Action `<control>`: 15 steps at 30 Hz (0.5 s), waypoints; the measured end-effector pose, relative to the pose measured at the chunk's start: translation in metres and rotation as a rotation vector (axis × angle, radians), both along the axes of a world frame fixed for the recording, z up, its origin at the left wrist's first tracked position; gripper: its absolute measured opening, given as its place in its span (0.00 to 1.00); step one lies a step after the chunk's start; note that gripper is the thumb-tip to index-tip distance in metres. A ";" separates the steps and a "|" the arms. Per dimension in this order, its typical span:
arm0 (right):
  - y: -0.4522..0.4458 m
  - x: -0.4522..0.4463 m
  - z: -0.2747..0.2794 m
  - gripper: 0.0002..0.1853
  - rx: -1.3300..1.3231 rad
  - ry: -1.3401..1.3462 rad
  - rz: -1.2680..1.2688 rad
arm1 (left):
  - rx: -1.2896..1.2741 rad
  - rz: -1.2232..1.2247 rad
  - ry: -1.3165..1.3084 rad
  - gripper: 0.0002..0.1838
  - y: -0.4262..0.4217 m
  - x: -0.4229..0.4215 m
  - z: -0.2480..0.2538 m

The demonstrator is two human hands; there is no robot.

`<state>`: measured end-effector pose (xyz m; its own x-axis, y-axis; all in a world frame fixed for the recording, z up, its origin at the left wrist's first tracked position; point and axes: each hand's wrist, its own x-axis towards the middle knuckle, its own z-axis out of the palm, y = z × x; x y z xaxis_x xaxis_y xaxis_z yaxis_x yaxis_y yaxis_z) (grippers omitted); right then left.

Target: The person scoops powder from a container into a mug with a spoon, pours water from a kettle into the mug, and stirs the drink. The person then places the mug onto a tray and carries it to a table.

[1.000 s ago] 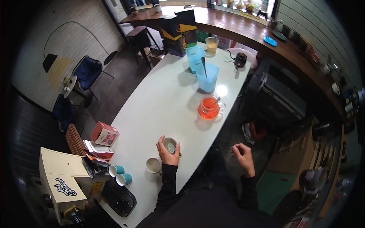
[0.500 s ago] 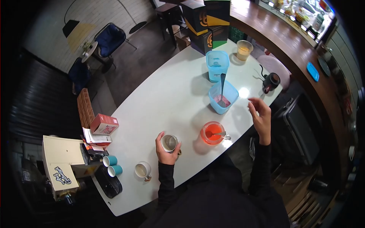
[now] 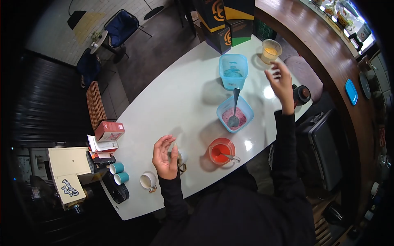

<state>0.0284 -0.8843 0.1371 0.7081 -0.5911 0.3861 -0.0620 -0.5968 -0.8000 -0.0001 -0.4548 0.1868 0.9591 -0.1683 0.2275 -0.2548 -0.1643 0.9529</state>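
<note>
My left hand [image 3: 165, 159] is open just above a cup [image 3: 183, 157] that it partly hides. To its left stands a second pale cup [image 3: 147, 180]. My right hand [image 3: 281, 84] is raised with its fingers apart, near a clear cup of yellowish contents [image 3: 271, 51] and a dark kettle [image 3: 302, 95]. Between my hands are a glass vessel of red liquid [image 3: 222, 151] with a spoon in it, and a blue container [image 3: 246, 107] of pinkish powder with a dark spoon. Behind it stands another blue container [image 3: 234, 59] with bluish contents.
Dark boxes [image 3: 217, 24] stand at the table's far end. At the left are a red box [image 3: 110, 130], papers, two teal cups [image 3: 121, 178] and a cream machine [image 3: 67, 176]. A wooden counter [image 3: 303, 28] curves along the right, with a blue lid [image 3: 351, 92].
My left hand has let go of the cup and lifted off it. My right hand has reached forward, past the red vessel, towards the yellowish cup. The view has shifted too.
</note>
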 end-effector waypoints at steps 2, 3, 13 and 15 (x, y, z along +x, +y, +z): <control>-0.037 0.033 -0.010 0.30 0.000 0.030 -0.049 | -0.072 -0.070 0.081 0.22 -0.013 0.002 0.002; -0.053 0.050 -0.009 0.30 0.002 0.026 -0.053 | -0.083 -0.074 0.116 0.22 -0.018 0.001 0.002; -0.157 0.136 -0.065 0.55 -0.344 0.600 -0.030 | -0.103 0.066 0.106 0.20 0.005 -0.002 0.003; -0.153 0.130 -0.057 0.52 -0.321 0.600 -0.030 | -0.058 0.119 0.053 0.20 0.020 -0.002 -0.002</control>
